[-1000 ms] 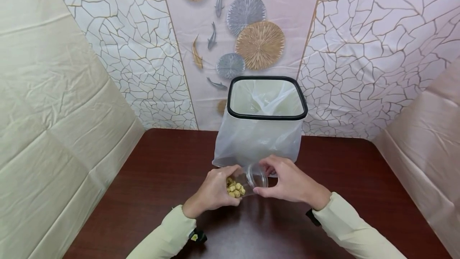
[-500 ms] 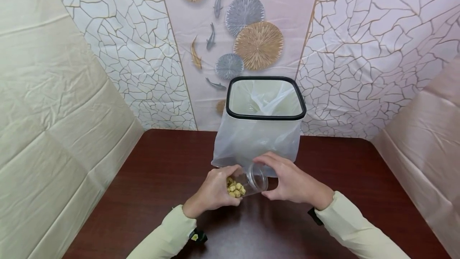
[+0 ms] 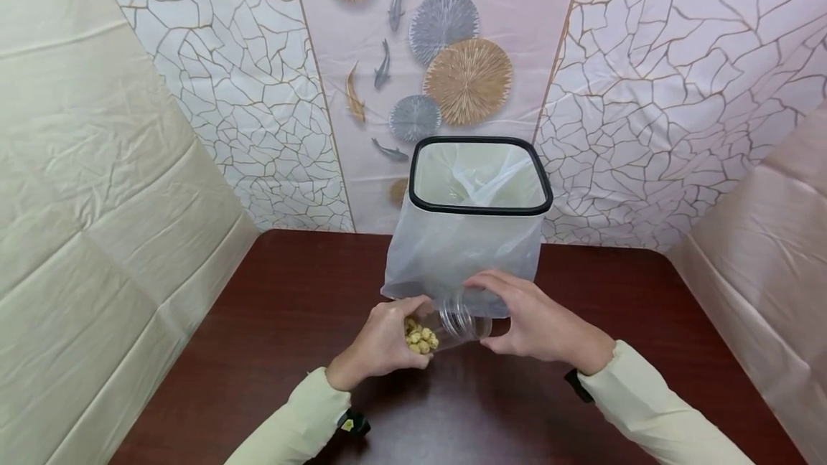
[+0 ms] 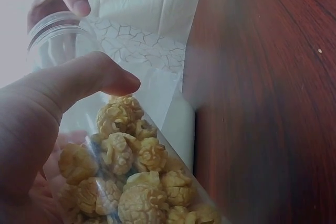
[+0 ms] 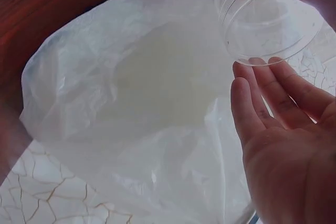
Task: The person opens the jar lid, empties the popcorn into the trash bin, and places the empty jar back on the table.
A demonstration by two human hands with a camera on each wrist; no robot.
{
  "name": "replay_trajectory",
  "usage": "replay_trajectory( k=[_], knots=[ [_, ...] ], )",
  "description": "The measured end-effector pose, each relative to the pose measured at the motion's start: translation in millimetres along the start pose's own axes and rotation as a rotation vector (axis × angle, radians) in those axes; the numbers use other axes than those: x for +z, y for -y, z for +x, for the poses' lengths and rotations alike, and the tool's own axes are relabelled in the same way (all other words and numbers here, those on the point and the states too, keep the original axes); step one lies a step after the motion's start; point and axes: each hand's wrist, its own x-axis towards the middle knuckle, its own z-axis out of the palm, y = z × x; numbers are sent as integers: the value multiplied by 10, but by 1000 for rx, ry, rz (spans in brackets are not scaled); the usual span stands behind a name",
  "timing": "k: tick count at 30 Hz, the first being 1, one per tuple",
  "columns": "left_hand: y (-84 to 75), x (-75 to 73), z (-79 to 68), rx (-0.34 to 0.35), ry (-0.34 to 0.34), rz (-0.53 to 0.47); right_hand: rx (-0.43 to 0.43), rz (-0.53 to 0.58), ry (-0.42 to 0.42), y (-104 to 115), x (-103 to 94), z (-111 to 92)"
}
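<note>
A clear plastic jar (image 3: 446, 330) lies tilted on its side above the table, its mouth toward the right. Caramel-coated popcorn (image 4: 142, 182) fills its lower end. My left hand (image 3: 386, 339) grips the jar round its base end, the thumb laid across its side in the left wrist view. My right hand (image 3: 539, 321) holds a clear lid (image 3: 481, 327) at the jar's mouth between thumb and fingers. In the right wrist view, fingertips (image 5: 257, 66) meet the lid's rim, and the threaded neck shows beside it.
Behind the hands stands a white bin with a black rim (image 3: 481, 212), lined with a translucent plastic bag (image 3: 461, 257) that hangs down its front. It stands on the dark reddish-brown table (image 3: 304, 293). Patterned cloth (image 3: 226, 92) hangs behind and pale cloth lines both sides.
My right hand first loosens its fingers and shifts round the lid, then moves slightly right with it. The lid now sits further out from the jar's neck. My left hand stays nearly still.
</note>
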Motion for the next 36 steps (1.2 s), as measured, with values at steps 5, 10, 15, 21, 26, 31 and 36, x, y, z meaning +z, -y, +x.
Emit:
replay_trajectory(
  k=[5,10,15,21,26,31,36],
  knots=[
    [57,-45,-71,-41,-9,-26,4,-55,-37,-58,-45,-87],
    [127,-66,-166,-94,-17,-33,19,-137,-78,-165,-52,-266],
    [199,-113,-278,-123,-44,-41,77,-137,-84,-262,-17,-445],
    [248,-180,-406,-141,-77,-6,138,-112,-78,-335,114,-643],
    [260,-205,-457,-150,-86,-13,197,-94,-41,-423,312,-776],
    [259,-202,-459,-143,-96,0,250,-95,31,-482,467,-892],
    [241,-209,-429,-125,-106,-20,285,-97,88,-530,516,-984]
  ],
)
